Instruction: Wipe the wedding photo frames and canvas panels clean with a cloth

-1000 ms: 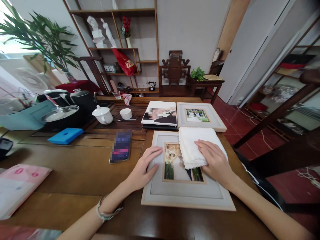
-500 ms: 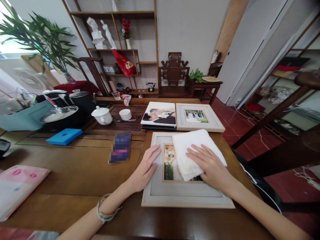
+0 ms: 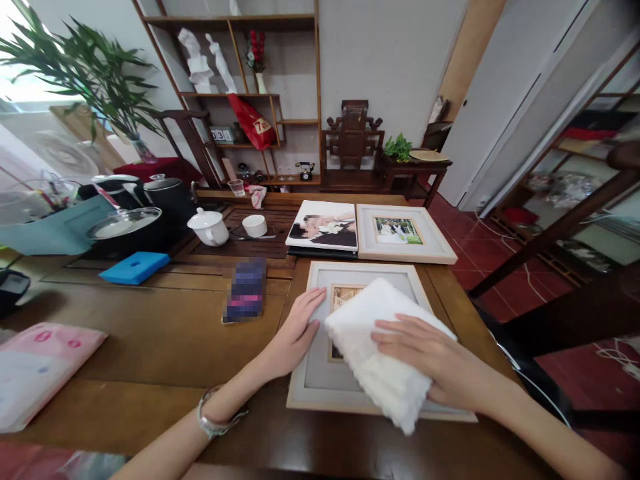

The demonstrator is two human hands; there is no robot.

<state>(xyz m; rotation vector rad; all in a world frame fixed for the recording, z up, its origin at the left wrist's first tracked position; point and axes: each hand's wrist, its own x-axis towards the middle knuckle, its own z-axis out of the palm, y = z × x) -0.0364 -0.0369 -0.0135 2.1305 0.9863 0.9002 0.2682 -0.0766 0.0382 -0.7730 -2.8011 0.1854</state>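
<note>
A picture frame with a light wooden edge and grey mat lies flat on the table before me. My left hand rests on its left side, fingers stretched out, and holds nothing. Under my right hand is a folded white towel, which I hold against the frame. The towel covers most of the small photo and its lower corner hangs past the frame's bottom edge. My right thumb is largely hidden.
Behind the frame lie a photo album and a second framed photo. Left of it are a phone, a blue box, a lidded white cup, a small white bowl and a pink-and-white packet.
My right hand has moved the towel down and turned it, so its corner now crosses the frame's bottom edge and more of the photo is covered. The left hand stays in place.
</note>
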